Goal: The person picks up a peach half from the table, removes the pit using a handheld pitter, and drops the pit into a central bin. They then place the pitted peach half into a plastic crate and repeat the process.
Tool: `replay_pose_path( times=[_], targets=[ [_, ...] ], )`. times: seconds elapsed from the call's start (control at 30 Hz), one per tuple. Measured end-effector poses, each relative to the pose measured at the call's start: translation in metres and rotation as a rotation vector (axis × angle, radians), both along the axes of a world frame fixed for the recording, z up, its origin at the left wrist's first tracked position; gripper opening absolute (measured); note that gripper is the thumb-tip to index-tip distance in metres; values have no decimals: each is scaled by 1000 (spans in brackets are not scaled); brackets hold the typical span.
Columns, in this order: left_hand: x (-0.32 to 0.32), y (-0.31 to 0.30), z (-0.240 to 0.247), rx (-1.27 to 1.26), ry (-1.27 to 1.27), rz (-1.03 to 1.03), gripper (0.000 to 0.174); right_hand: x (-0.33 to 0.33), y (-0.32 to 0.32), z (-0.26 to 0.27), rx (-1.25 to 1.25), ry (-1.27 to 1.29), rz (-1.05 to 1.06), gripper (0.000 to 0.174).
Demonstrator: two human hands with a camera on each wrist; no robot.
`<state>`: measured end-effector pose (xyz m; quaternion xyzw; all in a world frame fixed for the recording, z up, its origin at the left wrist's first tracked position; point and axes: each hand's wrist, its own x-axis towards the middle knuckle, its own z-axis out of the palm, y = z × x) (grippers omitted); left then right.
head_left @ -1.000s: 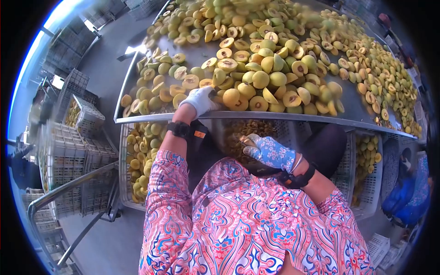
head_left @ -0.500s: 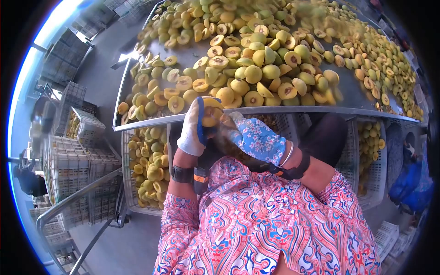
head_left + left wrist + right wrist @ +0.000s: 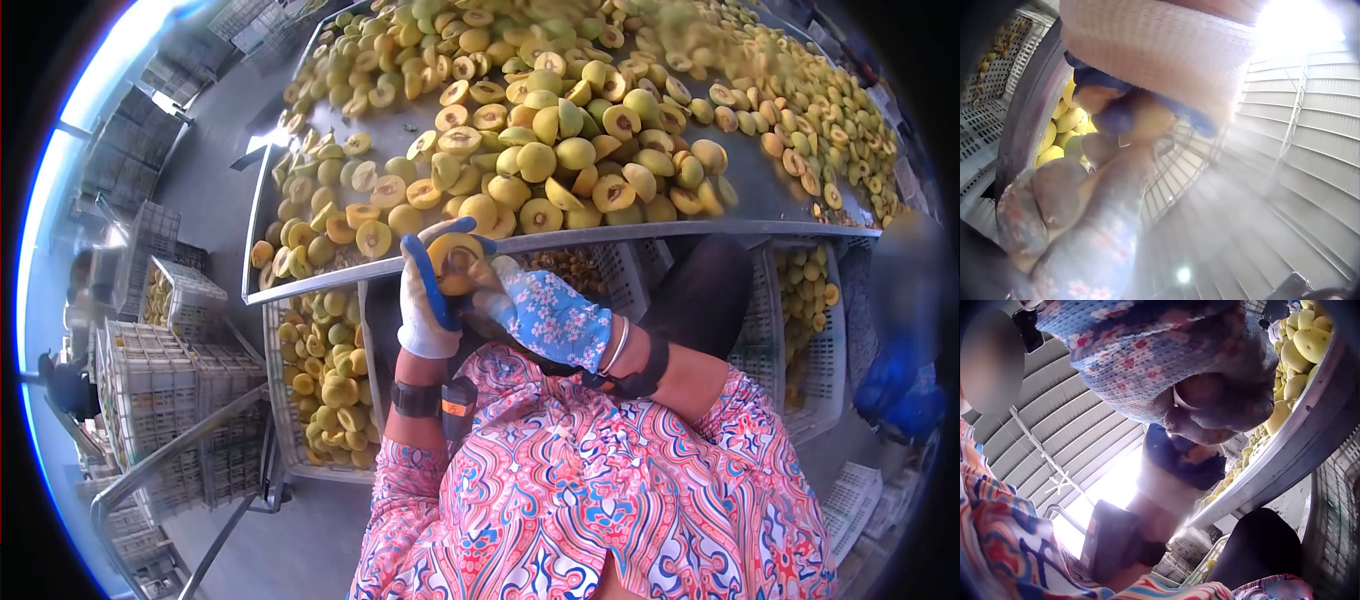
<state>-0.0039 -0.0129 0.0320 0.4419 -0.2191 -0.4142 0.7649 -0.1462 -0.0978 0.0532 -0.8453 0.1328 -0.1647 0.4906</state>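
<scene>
My left hand, in a white glove with blue palm and fingers, holds a yellow peach half just in front of the table edge. Its cut face and brown middle point up toward the head camera. My right hand wears a blue flowered glove and meets the fruit from the right, fingers curled. Between those fingers a thin curved metal edge of a small tool shows in the right wrist view; the rest is hidden by the fingers. Many cut peaches lie heaped on the metal-rimmed table ahead.
A crate of peach halves stands below the table at left, and another crate at right. Beneath the hands a crate holds brown scraps. Stacked crates and a metal rail stand at far left.
My left hand has come back from the fruit at the table edge with a peach half. The right hand has moved left and up to meet it; over the last half second both stay together.
</scene>
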Motion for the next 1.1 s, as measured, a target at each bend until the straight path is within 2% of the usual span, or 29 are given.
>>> replay_pose_path(
  times=[0.07,0.17,0.23,0.37,0.43,0.5,0.53,0.57,0.67,0.7,0.8,0.93,1.0,1.07,1.1],
  targets=[
    [-6,-1,4,1,79,43,65,2,4,-3,79,9,-25,37],
    [-11,1,5,80,-184,87,66,6,9,-15,238,-11,-66,37],
    [-12,-2,-3,77,-142,114,64,10,13,-24,309,-86,-96,38],
    [-13,-3,-1,185,-150,78,64,5,0,-36,116,13,-67,38],
    [-11,1,0,132,106,22,56,3,-11,-34,37,82,-4,38],
    [-8,2,1,95,318,-18,54,9,-11,-36,-87,-92,-85,38],
    [-8,2,1,92,339,-24,53,11,-11,-36,-147,-178,-122,38],
    [-9,2,-1,91,339,-27,52,12,-13,-36,-258,-150,-109,43],
    [-11,3,-2,108,241,-37,50,16,-21,-24,-262,-101,-55,45],
    [-12,3,-3,119,198,-41,49,19,-22,-23,-282,-195,-37,44],
    [-13,7,-5,181,25,-57,46,14,-21,-14,-478,-149,-19,44],
    [-21,16,-15,257,-301,-7,43,18,-20,-30,-696,-218,-91,25],
    [-23,11,-11,146,-262,15,41,21,-21,-33,-714,-264,-168,22],
    [-23,-1,3,11,145,30,39,16,-35,-29,-417,-155,-295,20],
    [-18,0,1,-62,208,-12,41,11,-39,-30,-253,-79,-339,24]
  ],
)
